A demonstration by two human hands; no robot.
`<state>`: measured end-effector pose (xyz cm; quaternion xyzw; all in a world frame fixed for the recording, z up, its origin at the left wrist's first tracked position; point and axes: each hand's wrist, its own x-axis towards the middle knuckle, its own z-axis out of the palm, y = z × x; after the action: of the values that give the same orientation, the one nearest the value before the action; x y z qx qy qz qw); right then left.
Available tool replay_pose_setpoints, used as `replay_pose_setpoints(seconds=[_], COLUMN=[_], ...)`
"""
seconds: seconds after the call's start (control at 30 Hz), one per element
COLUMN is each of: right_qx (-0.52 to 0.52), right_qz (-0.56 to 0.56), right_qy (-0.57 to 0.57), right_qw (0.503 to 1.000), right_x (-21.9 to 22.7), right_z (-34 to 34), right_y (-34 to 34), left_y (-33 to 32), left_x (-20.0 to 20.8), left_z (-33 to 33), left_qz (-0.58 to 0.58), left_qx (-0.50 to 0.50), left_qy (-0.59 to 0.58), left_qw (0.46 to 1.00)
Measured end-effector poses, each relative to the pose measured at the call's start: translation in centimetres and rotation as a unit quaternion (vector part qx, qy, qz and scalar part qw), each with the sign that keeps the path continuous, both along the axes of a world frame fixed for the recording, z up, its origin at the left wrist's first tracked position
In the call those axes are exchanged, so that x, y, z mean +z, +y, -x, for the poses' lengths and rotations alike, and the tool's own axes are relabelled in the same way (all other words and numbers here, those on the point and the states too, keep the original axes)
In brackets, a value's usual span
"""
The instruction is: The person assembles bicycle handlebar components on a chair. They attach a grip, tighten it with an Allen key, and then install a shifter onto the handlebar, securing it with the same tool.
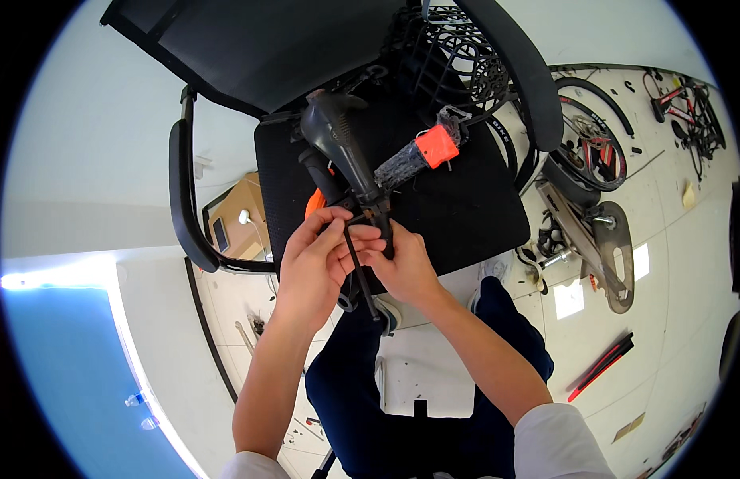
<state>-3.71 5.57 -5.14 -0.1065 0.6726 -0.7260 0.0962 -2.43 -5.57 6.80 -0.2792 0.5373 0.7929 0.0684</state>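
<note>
On the black seat of an office chair (466,215) lies a long black part (338,140), wide and rounded at its far end and tapering toward me. My right hand (406,267) is closed around a short dark cylindrical piece (383,231) at its near end. From the left, my left hand (314,259) pinches a thin black rod (362,275) close to that joint; the rod slants down past my fingers. Just left of the long part is a black grip-shaped piece (318,176). A plastic-wrapped piece (402,165) with a bright orange end lies to the right.
A black openwork basket (458,60) stands at the seat's back right. Armrests flank the seat. Wheels (589,144), a grey frame part (617,255), red-and-black strips (601,367) and other bicycle parts lie on the tiled floor to the right. A cardboard box (238,215) is at left.
</note>
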Motion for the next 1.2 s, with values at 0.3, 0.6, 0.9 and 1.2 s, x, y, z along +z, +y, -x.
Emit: replay_pose_setpoints(seconds=[0.3, 0.6, 0.9, 1.2], right_qx=[0.091, 0.068, 0.047, 0.042], right_qz=[0.017, -0.062, -0.018, -0.029], right_qy=[-0.174, -0.082, -0.104, -0.07], right_qw=[0.98, 0.992, 0.993, 0.996], right_x=[0.7, 0.5, 0.7, 0.7], right_z=[-0.3, 0.3, 0.3, 0.4], right_y=[-0.1, 0.1, 0.0, 0.3], left_y=[-0.1, -2.4, -1.9, -1.6], left_x=[0.4, -1.6, -2.2, -0.2], left_z=[-0.1, -0.1, -0.6, 0.4], left_qz=[0.436, 0.354, 0.606, 0.151], left_qx=[-0.163, -0.113, -0.17, -0.054], left_qy=[0.018, -0.101, 0.214, -0.065], left_qw=[0.885, 0.923, 0.747, 0.985])
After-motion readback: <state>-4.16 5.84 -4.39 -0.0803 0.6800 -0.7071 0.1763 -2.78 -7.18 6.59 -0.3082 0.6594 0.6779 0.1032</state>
